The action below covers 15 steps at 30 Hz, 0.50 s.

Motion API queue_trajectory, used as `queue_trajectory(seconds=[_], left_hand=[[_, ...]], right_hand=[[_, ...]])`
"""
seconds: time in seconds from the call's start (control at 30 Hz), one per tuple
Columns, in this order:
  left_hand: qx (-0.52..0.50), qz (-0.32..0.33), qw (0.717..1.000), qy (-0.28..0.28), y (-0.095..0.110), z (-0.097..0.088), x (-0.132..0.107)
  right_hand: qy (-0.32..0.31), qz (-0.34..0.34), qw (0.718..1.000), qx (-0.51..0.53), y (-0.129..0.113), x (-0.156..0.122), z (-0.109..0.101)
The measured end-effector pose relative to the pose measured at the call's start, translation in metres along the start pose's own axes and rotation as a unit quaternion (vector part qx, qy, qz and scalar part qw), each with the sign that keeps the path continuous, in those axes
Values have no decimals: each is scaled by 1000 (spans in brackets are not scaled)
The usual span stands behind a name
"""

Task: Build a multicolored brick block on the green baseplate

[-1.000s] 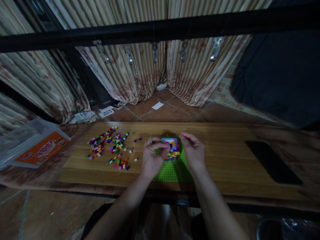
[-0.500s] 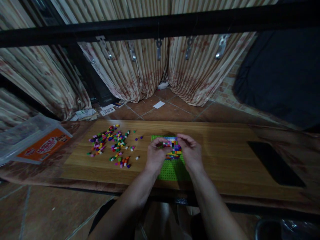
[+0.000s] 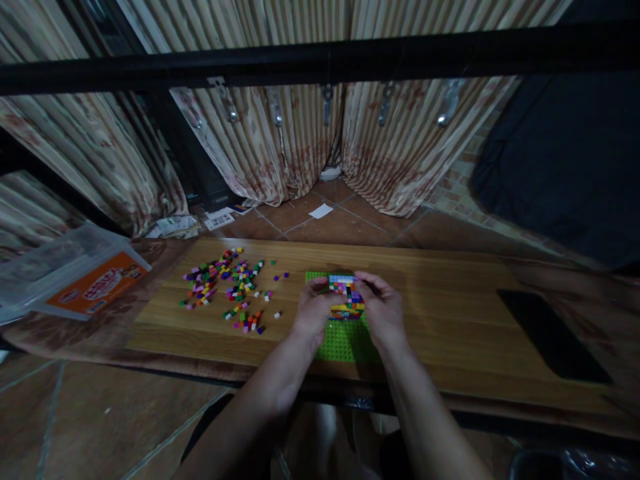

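Note:
A block of multicoloured toy bricks (image 3: 347, 308) stands on a green studded baseplate (image 3: 343, 343), with a light blue row at its far edge. My left hand (image 3: 311, 313) is closed at the block's left side, its thumb reaching over the coloured rows. On the opposite side, my right hand (image 3: 385, 310) is closed with thumb and fingertips at the block's upper right edge. Both palms hide the sides of the block and part of the plate. Whether a single loose brick is between any fingers is too small to make out.
Loose coloured bricks (image 3: 240, 283) lie scattered on the left of the wooden tabletop (image 3: 450, 320). A clear plastic box with an orange label (image 3: 97, 287) is at the far left. A dark flat slab (image 3: 553, 333) lies at right. A black bar (image 3: 300, 63) crosses in front.
My left thumb and fingers have shifted slightly, and more of the block's far rows shows. My right hand stays at the right edge. The whole view has moved a little.

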<state>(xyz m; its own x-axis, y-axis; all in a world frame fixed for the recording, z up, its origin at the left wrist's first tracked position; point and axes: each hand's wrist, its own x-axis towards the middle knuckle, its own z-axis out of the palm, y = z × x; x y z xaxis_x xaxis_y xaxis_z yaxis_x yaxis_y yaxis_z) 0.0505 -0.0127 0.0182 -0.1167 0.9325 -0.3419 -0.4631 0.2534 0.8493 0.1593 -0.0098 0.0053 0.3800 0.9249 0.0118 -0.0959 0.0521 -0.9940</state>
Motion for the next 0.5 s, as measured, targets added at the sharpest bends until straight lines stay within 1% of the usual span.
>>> queue_trajectory(seconds=[0.1, 0.17, 0.23, 0.27, 0.3, 0.37, 0.43, 0.5], left_hand=[[3, 12, 1000, -8, 1, -2, -4], [24, 15, 1000, -8, 8, -7, -4], [58, 26, 998, 1, 20, -17, -1], [77, 41, 996, 4, 28, -25, 1], [107, 70, 992, 5, 37, -34, 5], [192, 115, 975, -3, 54, -54, 14], [292, 152, 944, -10, 68, -75, 22], [381, 164, 909, -34, 78, -94, 26]], right_hand=[[11, -1, 1000, 10, -2, 0, 0], [19, 7, 1000, 23, -4, 0, -1], [21, 15, 999, 32, -5, 1, -1], [23, 18, 999, 34, -5, 1, -1], [25, 17, 999, 33, -5, 2, -2], [29, 9, 999, 25, -6, 3, -3], [34, -2, 999, 12, -7, 3, -4], [35, -5, 999, 4, -7, 3, -4]])
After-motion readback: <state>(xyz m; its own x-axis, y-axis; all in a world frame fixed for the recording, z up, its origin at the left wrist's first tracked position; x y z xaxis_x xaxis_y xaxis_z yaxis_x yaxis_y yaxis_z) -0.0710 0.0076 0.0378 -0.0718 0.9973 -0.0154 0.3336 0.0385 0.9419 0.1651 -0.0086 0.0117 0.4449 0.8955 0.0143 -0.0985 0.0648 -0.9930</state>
